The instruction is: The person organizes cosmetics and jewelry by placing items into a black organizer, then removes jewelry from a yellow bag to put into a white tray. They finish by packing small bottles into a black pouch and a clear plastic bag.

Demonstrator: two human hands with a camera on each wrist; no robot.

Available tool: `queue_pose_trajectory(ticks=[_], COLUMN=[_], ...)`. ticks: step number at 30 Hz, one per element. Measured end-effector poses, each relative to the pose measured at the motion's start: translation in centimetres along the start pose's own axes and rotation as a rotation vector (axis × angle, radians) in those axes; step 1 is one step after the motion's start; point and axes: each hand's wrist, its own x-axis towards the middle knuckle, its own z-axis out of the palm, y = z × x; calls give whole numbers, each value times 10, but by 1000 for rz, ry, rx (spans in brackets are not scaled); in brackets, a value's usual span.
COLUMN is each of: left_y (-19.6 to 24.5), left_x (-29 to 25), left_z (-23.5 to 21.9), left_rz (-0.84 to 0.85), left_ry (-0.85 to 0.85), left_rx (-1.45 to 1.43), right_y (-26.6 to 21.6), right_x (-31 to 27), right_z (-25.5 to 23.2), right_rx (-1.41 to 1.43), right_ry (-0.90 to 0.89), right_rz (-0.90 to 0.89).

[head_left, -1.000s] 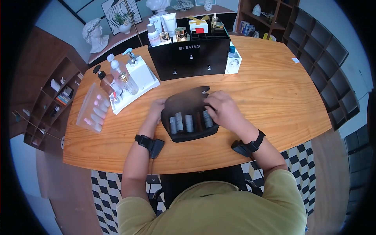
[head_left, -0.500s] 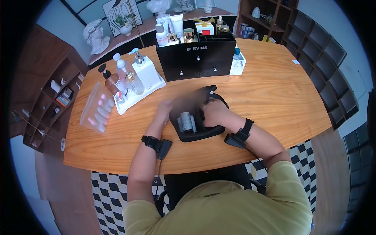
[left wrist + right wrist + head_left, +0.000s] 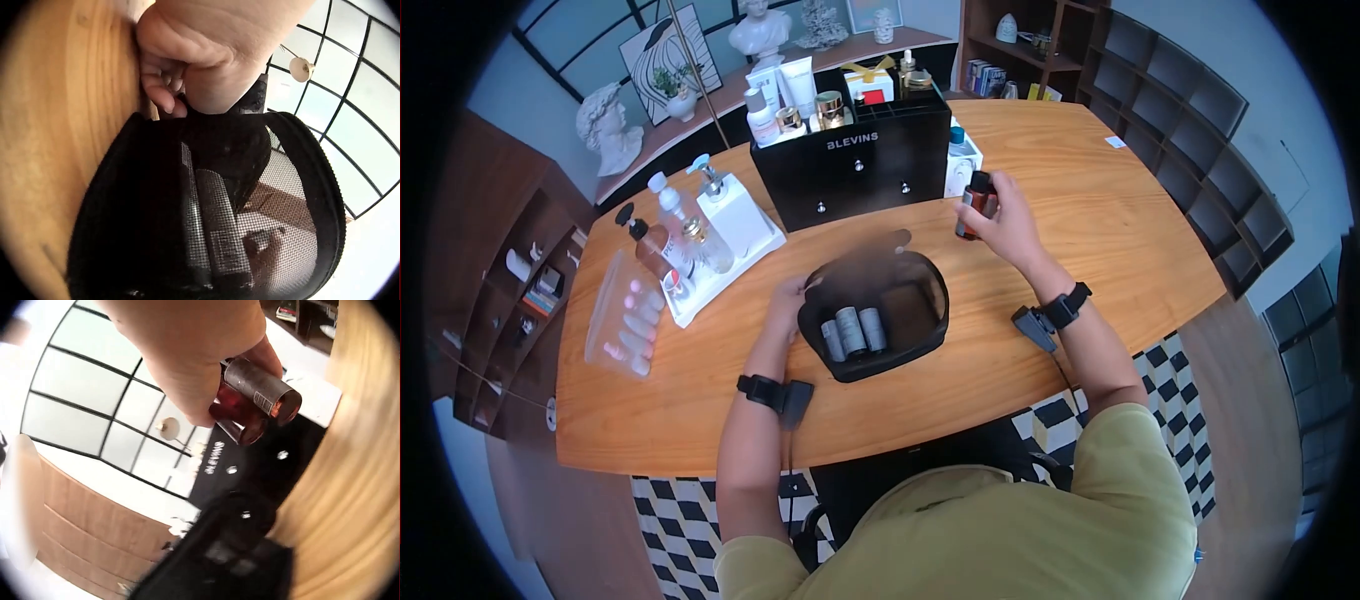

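A black mesh pouch (image 3: 915,345) lies unzipped on the table, its lid tipped back. Inside it stand several small bottles with grey labels (image 3: 851,330). My left hand (image 3: 784,302) is at the pouch's left side, and in the left wrist view its curled fingers (image 3: 164,94) grip the pouch's edge, partly hidden behind it. To the right of the pouch, my right hand (image 3: 1012,228) holds two small dark-red bottles (image 3: 240,412) side by side. One of them shows a grey label (image 3: 253,384); a black cap (image 3: 980,181) points up in the head view.
Behind the pouch stands a black organizer (image 3: 850,180) full of cosmetics, with a white box (image 3: 963,165) at its right side. Pump bottles and a glass bottle fill a white tray (image 3: 745,262) at the left. Beside that, a clear case (image 3: 605,310) holds several pink-capped bottles.
My right hand has gone from the pouch's rim into it, then out to the right with two bottles. Fewer bottles show in the pouch. The left hand stays at its side.
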Motion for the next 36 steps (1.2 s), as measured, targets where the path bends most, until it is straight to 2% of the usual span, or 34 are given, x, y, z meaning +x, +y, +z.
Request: queue_pose_trajectory(ticks=[1,5,15,17,24,27,30,33,36], left_y=[4,11,11,11,11,14,18,25,1], left_x=[-3,-8,-6,-8,-9,-11,-13,-17,-3], left_z=[2,4,2,3,6,8,9,12,-2], left_rz=[0,-9,-71,-55,-36,-22,-34,-31,14], left_ry=[4,4,-11,-1,1,2,-6,26,45], left_rx=[0,-41,-132,-135,-104,-66,-46,14,103], right_y=[16,77,136,146,145,148,148,136,89], right_x=[1,5,47,47,42,46,50,47,47], right_z=[2,15,39,44,39,39,39,44,38], right_rx=[-106,-181,-210,-91,36,-24,2,-127,-258], right_ry=[2,0,94,65,3,-9,-42,155,399], right_rz=[9,32,6,47,-19,-31,10,-51,-225])
